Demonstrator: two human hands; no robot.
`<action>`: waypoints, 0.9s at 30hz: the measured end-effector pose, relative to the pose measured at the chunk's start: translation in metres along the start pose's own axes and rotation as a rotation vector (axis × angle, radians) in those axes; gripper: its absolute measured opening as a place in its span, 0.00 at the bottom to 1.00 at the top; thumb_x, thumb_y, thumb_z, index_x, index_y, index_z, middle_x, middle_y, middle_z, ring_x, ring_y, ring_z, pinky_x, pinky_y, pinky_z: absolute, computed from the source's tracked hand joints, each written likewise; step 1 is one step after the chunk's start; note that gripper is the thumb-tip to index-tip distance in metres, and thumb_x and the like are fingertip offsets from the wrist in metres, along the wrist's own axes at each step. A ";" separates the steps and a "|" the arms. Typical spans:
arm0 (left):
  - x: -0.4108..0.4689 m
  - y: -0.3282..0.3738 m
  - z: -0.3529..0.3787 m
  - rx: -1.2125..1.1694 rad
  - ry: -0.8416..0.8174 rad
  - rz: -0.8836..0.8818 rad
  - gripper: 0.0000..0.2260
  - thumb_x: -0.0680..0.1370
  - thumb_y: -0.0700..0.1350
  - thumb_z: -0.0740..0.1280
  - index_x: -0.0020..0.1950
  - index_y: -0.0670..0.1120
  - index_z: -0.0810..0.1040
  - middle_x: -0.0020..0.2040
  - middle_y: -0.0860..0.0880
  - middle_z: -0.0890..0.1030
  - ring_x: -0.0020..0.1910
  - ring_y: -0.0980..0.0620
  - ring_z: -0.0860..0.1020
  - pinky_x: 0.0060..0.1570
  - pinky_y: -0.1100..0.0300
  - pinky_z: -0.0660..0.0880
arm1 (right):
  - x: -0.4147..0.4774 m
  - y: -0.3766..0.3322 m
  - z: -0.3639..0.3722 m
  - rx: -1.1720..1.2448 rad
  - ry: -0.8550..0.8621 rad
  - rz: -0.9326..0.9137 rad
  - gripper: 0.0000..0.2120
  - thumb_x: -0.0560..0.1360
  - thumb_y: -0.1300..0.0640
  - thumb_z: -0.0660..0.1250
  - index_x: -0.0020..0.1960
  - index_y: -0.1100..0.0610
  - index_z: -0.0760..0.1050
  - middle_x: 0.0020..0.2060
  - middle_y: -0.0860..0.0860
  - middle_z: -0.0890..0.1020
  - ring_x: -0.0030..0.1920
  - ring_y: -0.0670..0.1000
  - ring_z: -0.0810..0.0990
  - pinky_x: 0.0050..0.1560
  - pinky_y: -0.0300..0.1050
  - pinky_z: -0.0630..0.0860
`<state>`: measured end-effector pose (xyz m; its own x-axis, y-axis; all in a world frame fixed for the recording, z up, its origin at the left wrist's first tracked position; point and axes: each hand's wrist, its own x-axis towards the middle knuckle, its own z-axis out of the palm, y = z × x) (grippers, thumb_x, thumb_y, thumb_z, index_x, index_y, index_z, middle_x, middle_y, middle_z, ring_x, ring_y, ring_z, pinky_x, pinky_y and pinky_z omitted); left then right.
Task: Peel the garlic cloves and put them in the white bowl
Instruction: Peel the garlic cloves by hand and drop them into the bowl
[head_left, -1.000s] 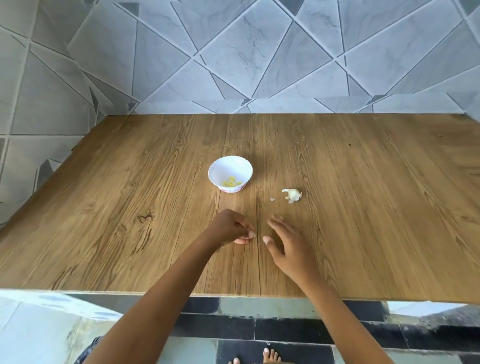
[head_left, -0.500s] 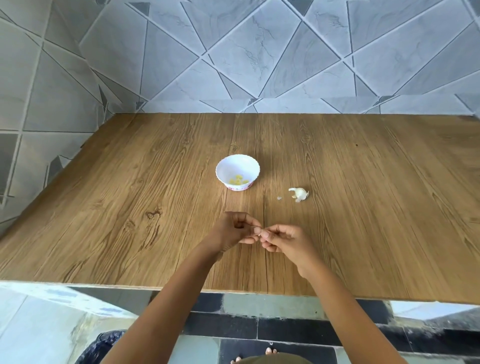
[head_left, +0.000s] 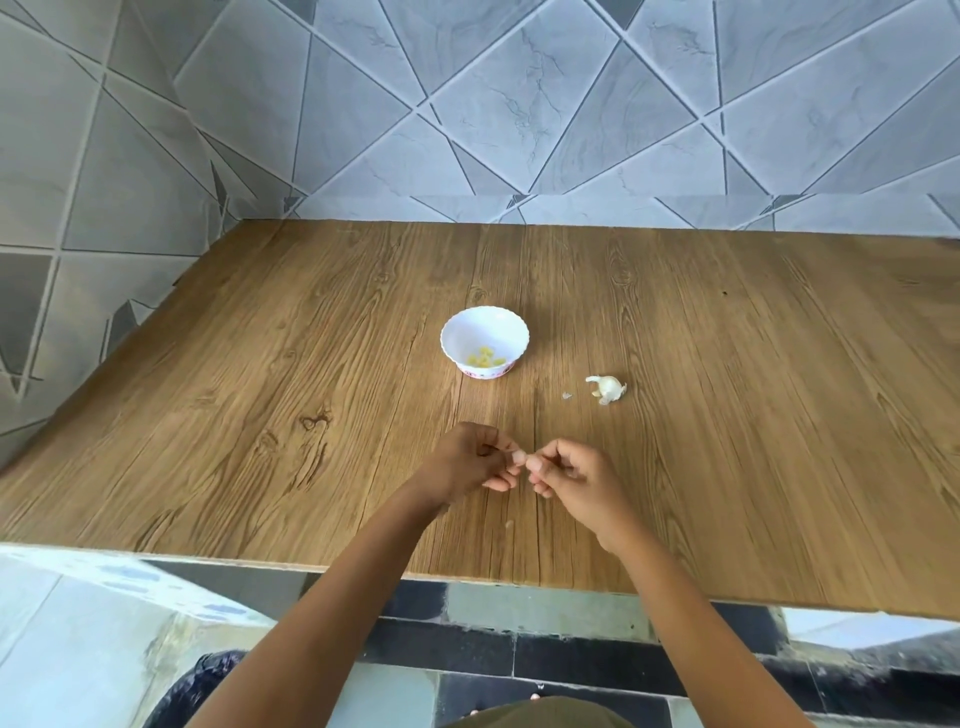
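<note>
— Both hands were raised just above the counter, close to its near edge. The left hand and the right hand had their fingers curled, and their fingertips met on one small garlic clove.

— Which one held it?

— Both pinched it, as far as I could see. It was pale and mostly hidden between the fingertips, so I couldn't tell how much skin was on it.

— And the white bowl?

— The white bowl stood farther back, near the middle, well apart from the hands. A few yellowish peeled cloves lay in its bottom. To its right and a little nearer was the rest of the garlic bulb, with a scrap of skin just to its left.

— So how far along was the job?

— I judged it mid-peel on this clove, with some cloves done and more left on the bulb.

— What could have gone wrong from there?

— The clove looked small and probably slick. A hard tug on the skin could have shot it out of the pinch, and that close to the near edge it might have rolled off to the floor. Nails pressed too deep could have gouged or split it. Loose skin clinging to the fingers could have ridden into the bowl with the clove.
</note>
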<state>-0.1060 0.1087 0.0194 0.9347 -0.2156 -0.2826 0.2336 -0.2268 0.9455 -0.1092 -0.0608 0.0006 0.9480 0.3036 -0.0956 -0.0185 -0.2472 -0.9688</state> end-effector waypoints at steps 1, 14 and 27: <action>0.001 -0.002 0.001 0.058 0.037 0.056 0.03 0.77 0.38 0.68 0.44 0.40 0.79 0.37 0.47 0.80 0.37 0.54 0.79 0.40 0.64 0.78 | 0.000 -0.004 -0.001 0.123 -0.025 0.121 0.05 0.76 0.62 0.66 0.43 0.61 0.78 0.34 0.51 0.80 0.33 0.43 0.77 0.38 0.37 0.76; 0.001 -0.011 0.001 0.077 0.134 0.187 0.03 0.73 0.35 0.71 0.43 0.43 0.81 0.37 0.47 0.82 0.37 0.55 0.81 0.41 0.63 0.79 | 0.003 -0.006 0.004 0.091 0.141 0.053 0.01 0.73 0.61 0.70 0.43 0.58 0.81 0.33 0.50 0.82 0.33 0.43 0.80 0.36 0.34 0.75; -0.005 -0.008 0.000 -0.164 0.243 0.005 0.05 0.70 0.32 0.73 0.42 0.38 0.79 0.39 0.41 0.80 0.37 0.52 0.78 0.40 0.65 0.78 | 0.000 0.005 0.008 -0.189 0.213 0.046 0.04 0.69 0.58 0.75 0.39 0.57 0.81 0.29 0.47 0.81 0.29 0.43 0.77 0.33 0.36 0.74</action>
<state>-0.1128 0.1116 0.0137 0.9682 0.0215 -0.2492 0.2501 -0.0653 0.9660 -0.1120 -0.0547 -0.0061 0.9933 0.0926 -0.0691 -0.0228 -0.4298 -0.9026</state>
